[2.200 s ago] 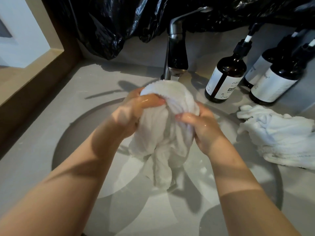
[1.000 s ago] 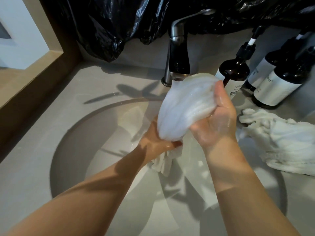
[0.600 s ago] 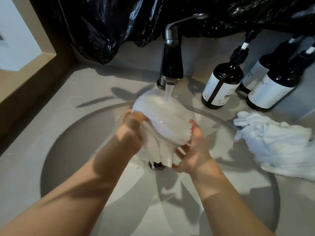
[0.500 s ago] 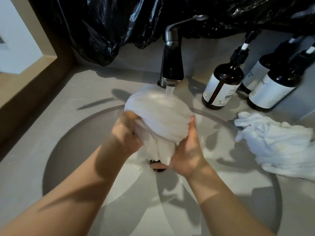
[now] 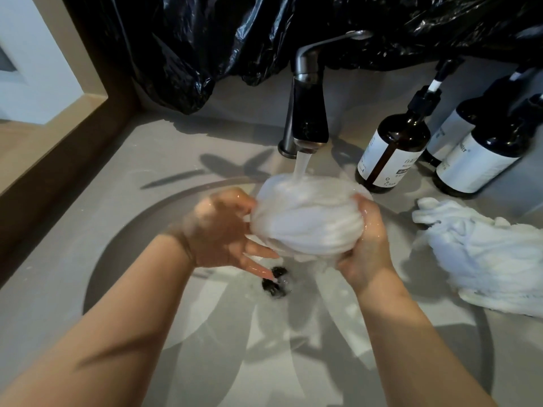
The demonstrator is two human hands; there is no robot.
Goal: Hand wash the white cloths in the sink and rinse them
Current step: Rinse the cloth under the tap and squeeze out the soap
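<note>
Three amber pump bottles with white labels stand upright, close together, on the grey counter at rear right: one forward, two behind. Crumpled black plastic hangs along the back. Wooden ledge borders the left.

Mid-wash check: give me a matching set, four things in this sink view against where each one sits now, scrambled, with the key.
1. bunched wet white cloth
2. crumpled white cloth pile
3. nearest brown glass pump bottle
4. dark round drain

A. bottom of the grey round sink basin
B. lying on the grey counter, right side
C. under water running from the dark metal faucet
D. standing upright, back right

Pairs: 1-C, 2-B, 3-D, 4-A
</note>
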